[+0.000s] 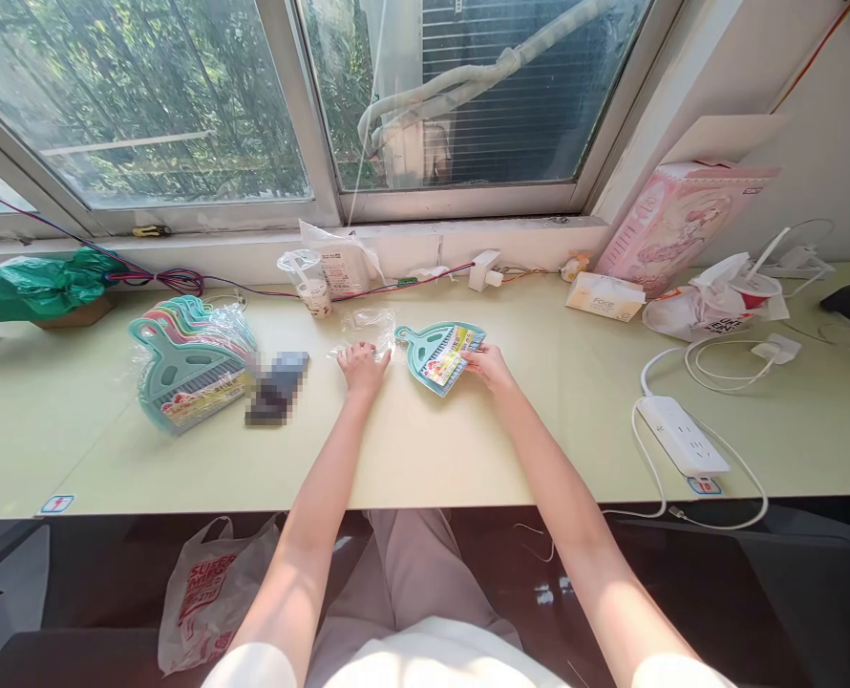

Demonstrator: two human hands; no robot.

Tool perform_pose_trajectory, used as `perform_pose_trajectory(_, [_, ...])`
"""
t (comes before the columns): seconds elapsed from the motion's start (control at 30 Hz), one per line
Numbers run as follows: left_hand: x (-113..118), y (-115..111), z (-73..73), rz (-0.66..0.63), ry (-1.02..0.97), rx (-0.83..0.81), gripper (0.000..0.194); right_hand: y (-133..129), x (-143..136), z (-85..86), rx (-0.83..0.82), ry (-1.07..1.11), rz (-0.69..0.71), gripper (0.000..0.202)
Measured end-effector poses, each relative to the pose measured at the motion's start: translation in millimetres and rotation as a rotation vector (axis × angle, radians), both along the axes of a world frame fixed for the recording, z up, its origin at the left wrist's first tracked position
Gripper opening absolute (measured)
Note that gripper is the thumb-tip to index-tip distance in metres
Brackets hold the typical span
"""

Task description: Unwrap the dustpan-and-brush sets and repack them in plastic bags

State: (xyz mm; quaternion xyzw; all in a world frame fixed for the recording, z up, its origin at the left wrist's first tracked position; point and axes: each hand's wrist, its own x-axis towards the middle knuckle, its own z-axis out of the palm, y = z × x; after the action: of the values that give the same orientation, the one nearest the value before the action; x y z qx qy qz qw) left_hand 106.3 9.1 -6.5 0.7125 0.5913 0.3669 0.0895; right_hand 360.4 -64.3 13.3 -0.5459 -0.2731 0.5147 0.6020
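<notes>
A teal dustpan with a yellow printed label and a dark bristled edge lies on the pale table, its looped handle pointing left. My right hand grips its right corner, thumb on top. My left hand rests on the table left of the dustpan, fingers spread at the edge of a crumpled clear plastic wrapper. Farther left lies a stack of similar dustpans in teal, pink and other colours, partly covered by clear plastic.
A blurred dark phone lies beside the stack. Along the back stand a drink cup, a white adapter and a tissue pack. A power strip with cables lies at right; a green bag is far left.
</notes>
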Motion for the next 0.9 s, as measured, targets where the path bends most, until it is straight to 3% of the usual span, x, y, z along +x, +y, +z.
perform_pose_trajectory(0.17, [3.4, -1.6, 1.8, -0.015, 0.014, 0.009, 0.025, 1.9, 8.7, -3.0, 0.011, -0.017, -0.039, 0.015])
perform_pose_trajectory(0.4, [5.5, -2.9, 0.0, -0.122, -0.015, 0.015, 0.015, 2.4, 1.7, -5.6, -0.005, 0.003, 0.128, 0.017])
perform_pose_trajectory(0.5, [6.1, -2.0, -1.0, -0.089, 0.023, 0.003, 0.020, 0.9, -0.9, -4.6, -0.024, -0.005, 0.166, 0.017])
perform_pose_trajectory(0.63, [4.6, -0.9, 0.3, 0.000, 0.139, -0.032, 0.013, -0.7, 0.5, -1.8, -0.030, 0.001, 0.165, 0.017])
perform_pose_trajectory(0.8, [3.6, 0.4, 0.9, 0.046, 0.115, -0.023, 0.026, -0.8, 2.2, 0.3, -0.035, -0.007, 0.131, 0.017])
perform_pose_trajectory(0.9, [3.4, 1.5, -0.6, 0.024, 0.123, -0.032, 0.021, -1.5, 0.9, 1.2, -0.030, -0.010, 0.145, 0.017])
